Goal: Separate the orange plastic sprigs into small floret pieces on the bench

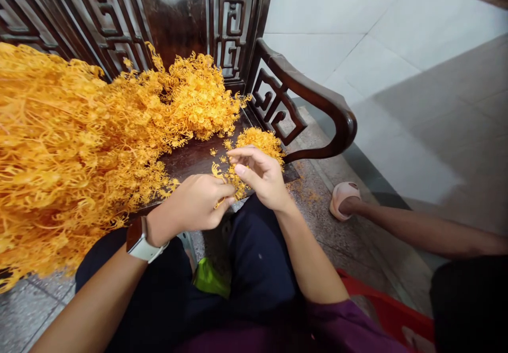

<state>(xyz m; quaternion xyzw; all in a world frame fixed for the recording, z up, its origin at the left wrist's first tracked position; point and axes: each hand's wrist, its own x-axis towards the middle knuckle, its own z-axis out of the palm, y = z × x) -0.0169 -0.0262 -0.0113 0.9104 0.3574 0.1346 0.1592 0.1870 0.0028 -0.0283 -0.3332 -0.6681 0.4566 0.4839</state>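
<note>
My left hand (194, 205), with a white smartwatch (139, 241) on the wrist, is closed in a pinch on a small orange plastic sprig (222, 179). My right hand (260, 175) meets it from the right, fingers curled and pinching the same sprig. Both hands hover over my lap at the front edge of a dark wooden bench (198, 154). A small heap of loose orange pieces (260, 140) lies just beyond my right hand. A huge pile of orange plastic sprigs (79, 146) covers the bench to the left.
The bench has a carved back (230, 19) and a curved armrest (313, 99). Another person's leg (416, 228) with a pink slipper (343, 197) stretches in from the right. A red stool (389, 310) and something green (210, 279) sit by my legs on the stone floor.
</note>
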